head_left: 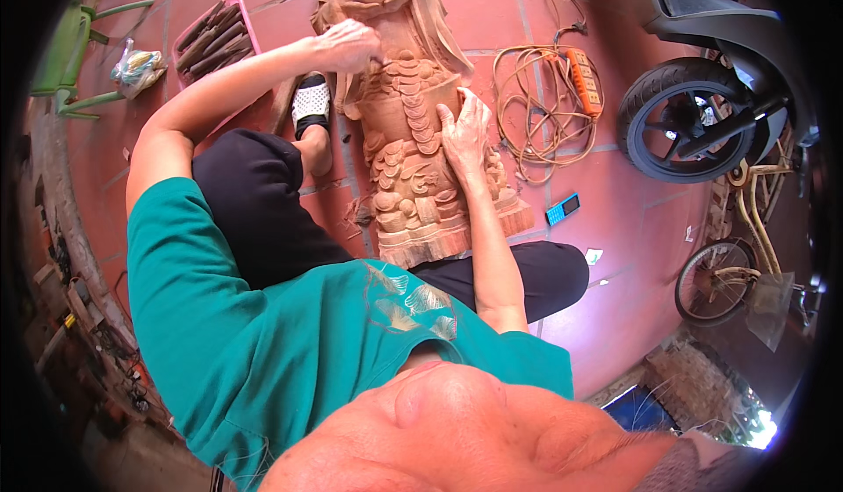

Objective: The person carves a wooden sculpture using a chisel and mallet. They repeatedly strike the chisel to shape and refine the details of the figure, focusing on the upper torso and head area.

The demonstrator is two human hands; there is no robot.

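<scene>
A carved wooden statue [406, 132] lies lengthwise on the floor before me, its base toward my lap. Draped folds and hands show at its far end, with rows of coin-like discs and rounded lumps nearer me. My left hand [351, 46] is closed above the statue's left side, its knuckles up. Whatever the fingers grip is mostly hidden; only a small dark bit shows near the fingertips, close to the carved discs. My right hand [465, 130] lies open along the statue's right edge, fingers stretched over the wood and touching it.
A pink basket [247, 10] of dark tool handles stands left, near a plastic bag [138, 68] and green chair [66, 53]. Rightward lie a coiled cord [518, 132], an orange power strip [583, 82] and a blue phone [563, 209]. A motorbike wheel [680, 121] stands beyond.
</scene>
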